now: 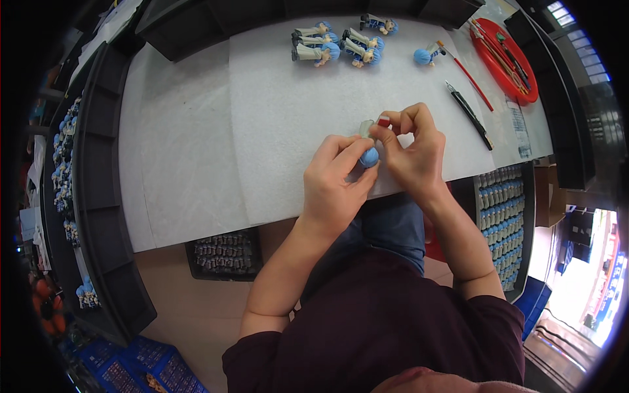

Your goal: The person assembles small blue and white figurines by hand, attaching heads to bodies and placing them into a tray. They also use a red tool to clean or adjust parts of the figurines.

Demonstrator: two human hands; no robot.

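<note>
Over the near part of the white work sheet [282, 131], my left hand [329, 183] is closed around a small figurine. Its round blue-haired head [369, 157] shows between the fingers, and its pale body points away from me. Close beside it, my right hand [419, 154] pinches a small red and white piece [384, 121] between thumb and fingers, right at the figurine's pale part. What kind of piece it is cannot be made out. The fingers hide much of the figurine.
Several blue-haired figurines [316, 54] lie at the back; another [424, 57] lies apart, near a red-handled brush [468, 78]. A black pen [468, 114] lies to the right, by a red tray [481, 59] of tools. Dark trays [108, 170] edge the table. Racked figurines [501, 216] stand lower right.
</note>
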